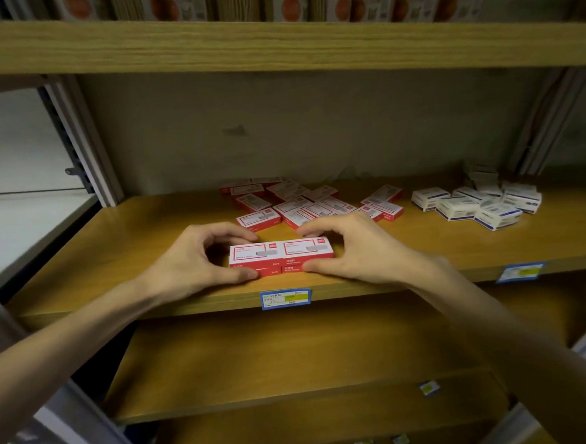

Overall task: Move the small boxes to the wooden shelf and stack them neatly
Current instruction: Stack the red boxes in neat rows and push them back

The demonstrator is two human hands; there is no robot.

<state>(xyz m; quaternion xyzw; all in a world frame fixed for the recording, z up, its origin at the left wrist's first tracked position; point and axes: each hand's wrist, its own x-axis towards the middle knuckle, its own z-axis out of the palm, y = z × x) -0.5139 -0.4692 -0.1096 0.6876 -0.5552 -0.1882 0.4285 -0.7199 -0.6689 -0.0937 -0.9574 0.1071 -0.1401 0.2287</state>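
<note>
both hands (198, 260) (350, 249) clamped on red box stack (281, 256), wooden shelf (150, 249) front edge; loose boxes (304, 201) behind

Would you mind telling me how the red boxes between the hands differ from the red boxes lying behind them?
The red boxes between the hands sit squared up in two layers near the shelf's front edge; the loose red boxes lie scattered at mixed angles farther back. The left hand and right hand pinch the stack; the loose ones are untouched. Both share red-and-white labels.

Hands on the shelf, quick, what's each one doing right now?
Left hand: closed around the left end of the red box stack.
Right hand: closed around its right end.
</note>
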